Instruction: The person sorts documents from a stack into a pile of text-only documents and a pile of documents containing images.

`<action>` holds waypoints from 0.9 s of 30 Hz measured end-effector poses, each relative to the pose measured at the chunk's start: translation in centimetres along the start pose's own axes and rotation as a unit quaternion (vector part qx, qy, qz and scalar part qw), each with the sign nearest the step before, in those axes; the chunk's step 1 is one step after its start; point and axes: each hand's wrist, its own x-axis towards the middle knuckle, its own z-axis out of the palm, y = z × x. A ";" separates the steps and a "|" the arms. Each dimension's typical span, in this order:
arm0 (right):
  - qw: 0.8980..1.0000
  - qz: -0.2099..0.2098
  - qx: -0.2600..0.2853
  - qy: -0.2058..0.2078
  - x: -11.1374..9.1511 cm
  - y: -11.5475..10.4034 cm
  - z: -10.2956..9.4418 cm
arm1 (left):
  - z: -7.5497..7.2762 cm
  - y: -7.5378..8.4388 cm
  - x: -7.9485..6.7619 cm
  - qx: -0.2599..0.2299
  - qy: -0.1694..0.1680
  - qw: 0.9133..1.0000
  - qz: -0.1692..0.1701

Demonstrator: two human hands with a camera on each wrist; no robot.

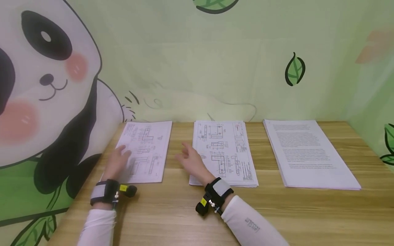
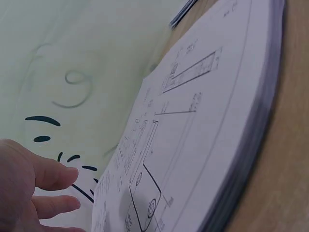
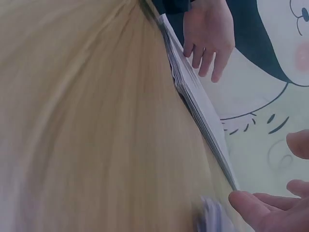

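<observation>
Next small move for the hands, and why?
Probably ease the right hand toward the right edge of the left paper stack: that hand is empty and extends over the gap beside the middle paper stack, while the left hand is over the left paper stack's left side.

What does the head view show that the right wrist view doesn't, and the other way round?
Only the head view: the text stack, the leaf and the drawings on the left stack.

Only the right wrist view: the sheet layers along the left stack's side. A blurred white patch there is too unclear to name.

Both: the left hand, the right hand, the left stack, the table and part of the panda.
</observation>
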 end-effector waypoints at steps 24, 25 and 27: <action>0.953 0.116 0.278 -0.025 1.3 0.0 3.7 | -0.1 -0.6 0.0 0.033 -0.004 0.999 -0.032; 0.955 0.117 0.273 -0.021 1.4 -0.1 3.8 | -0.1 -0.5 0.0 0.033 -0.005 0.999 -0.036; 0.961 0.121 0.248 -0.010 1.6 -0.3 4.0 | -0.1 -0.4 -0.1 0.041 -0.011 0.998 -0.037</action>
